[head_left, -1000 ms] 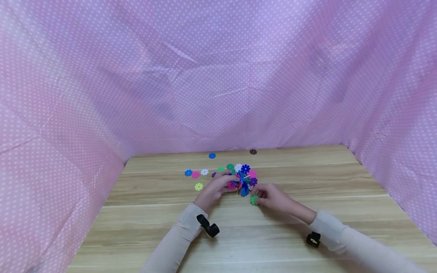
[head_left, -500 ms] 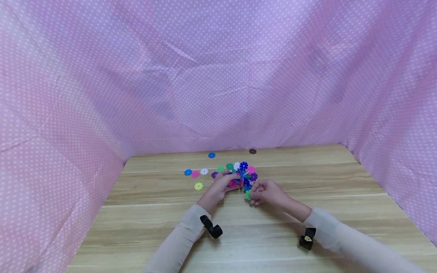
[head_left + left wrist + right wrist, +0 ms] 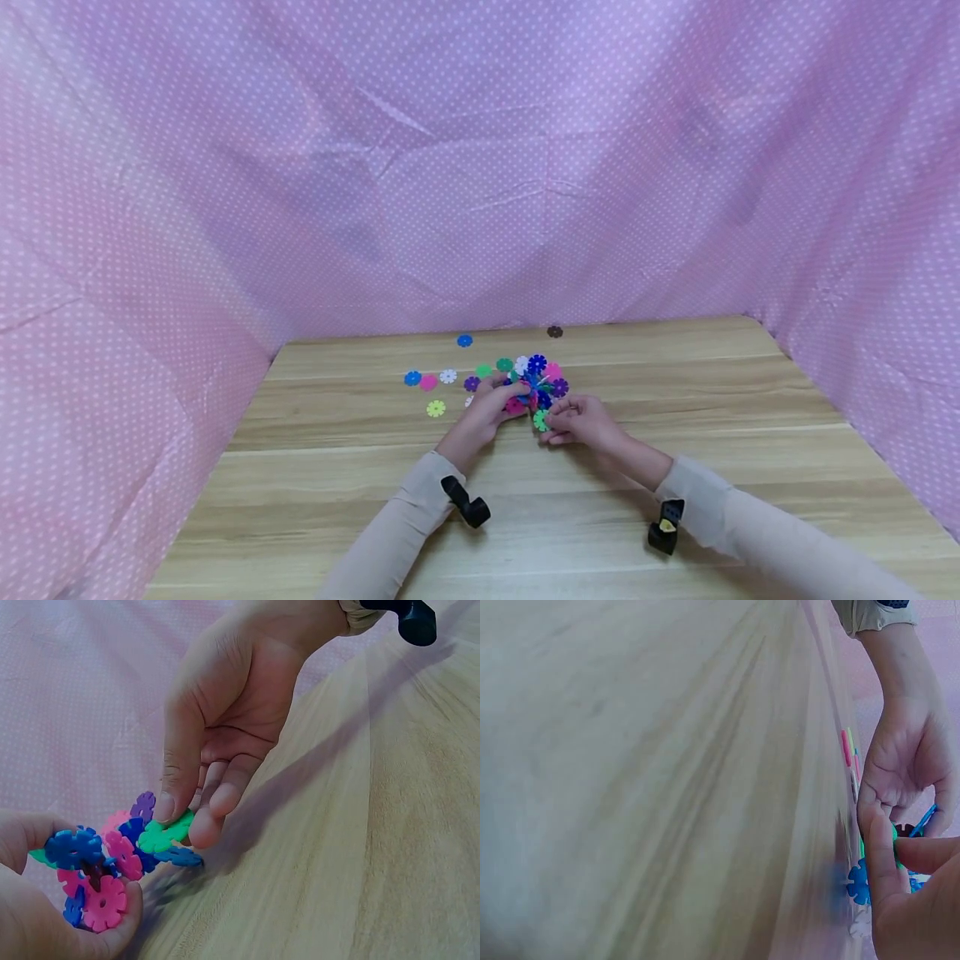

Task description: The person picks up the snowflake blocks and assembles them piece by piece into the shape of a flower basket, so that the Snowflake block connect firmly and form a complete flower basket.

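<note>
My left hand (image 3: 486,417) grips a cluster of joined, notched snowflake building discs (image 3: 537,385) in blue, pink, purple and green. Between thumb and fingers my right hand (image 3: 592,423) pinches a bright green snowflake disc (image 3: 165,834). That green disc is at the cluster's near right side, against the blue discs in the left wrist view; whether its notch is engaged cannot be made out. A pink disc (image 3: 105,904) of the cluster lies by the left thumb and fingers. In the right wrist view, fingers cover most of the green disc and the cluster.
Loose discs lie on the wooden table (image 3: 360,483): a yellow one (image 3: 436,408), a pink one (image 3: 428,382), a white one (image 3: 448,377), blue ones left and back, and a brown one (image 3: 555,332) at the back edge. A pink dotted cloth (image 3: 480,183) hangs behind.
The right hand has moved left with the green disc, bringing it from beside the cluster up to its near right side. The left hand has shifted slightly right, still holding the cluster.
</note>
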`<state>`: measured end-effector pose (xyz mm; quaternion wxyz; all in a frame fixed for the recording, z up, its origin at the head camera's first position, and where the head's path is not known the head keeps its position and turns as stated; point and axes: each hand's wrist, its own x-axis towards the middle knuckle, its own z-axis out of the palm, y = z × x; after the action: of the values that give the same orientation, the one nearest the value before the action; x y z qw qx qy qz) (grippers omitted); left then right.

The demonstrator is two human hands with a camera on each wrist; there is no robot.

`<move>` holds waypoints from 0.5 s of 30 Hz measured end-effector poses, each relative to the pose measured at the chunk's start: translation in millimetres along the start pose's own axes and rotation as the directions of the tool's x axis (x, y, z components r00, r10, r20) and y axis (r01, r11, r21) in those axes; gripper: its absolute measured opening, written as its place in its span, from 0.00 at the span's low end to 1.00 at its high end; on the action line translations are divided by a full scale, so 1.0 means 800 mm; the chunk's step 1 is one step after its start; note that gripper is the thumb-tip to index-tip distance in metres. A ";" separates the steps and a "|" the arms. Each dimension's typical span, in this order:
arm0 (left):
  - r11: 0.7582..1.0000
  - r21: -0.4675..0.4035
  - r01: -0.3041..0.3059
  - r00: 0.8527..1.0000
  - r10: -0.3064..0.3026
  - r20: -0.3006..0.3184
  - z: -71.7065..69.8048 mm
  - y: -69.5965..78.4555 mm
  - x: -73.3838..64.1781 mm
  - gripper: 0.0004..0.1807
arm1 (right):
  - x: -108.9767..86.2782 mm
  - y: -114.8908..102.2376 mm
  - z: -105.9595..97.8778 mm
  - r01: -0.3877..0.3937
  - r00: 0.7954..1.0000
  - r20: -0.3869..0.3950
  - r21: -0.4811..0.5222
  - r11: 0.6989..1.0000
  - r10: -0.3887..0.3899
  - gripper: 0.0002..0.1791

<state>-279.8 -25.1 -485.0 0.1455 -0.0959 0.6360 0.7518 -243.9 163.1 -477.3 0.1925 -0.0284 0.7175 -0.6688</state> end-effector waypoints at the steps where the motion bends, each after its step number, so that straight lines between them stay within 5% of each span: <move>1: 1.000 0.004 0.000 1.000 0.000 0.004 -0.001 -0.001 0.001 0.44 | 0.000 0.000 0.000 -0.003 1.000 -0.006 0.001 1.000 0.003 0.13; 15: 0.997 0.073 -0.013 0.997 0.007 0.076 -0.013 -0.002 0.001 0.49 | 0.001 0.002 -0.005 0.005 0.999 -0.046 0.018 1.000 -0.004 0.10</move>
<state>-280.8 -34.9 -488.3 0.1691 -0.0587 0.6577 0.7317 -245.3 166.6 -479.1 0.1746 -0.0127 0.7155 -0.6763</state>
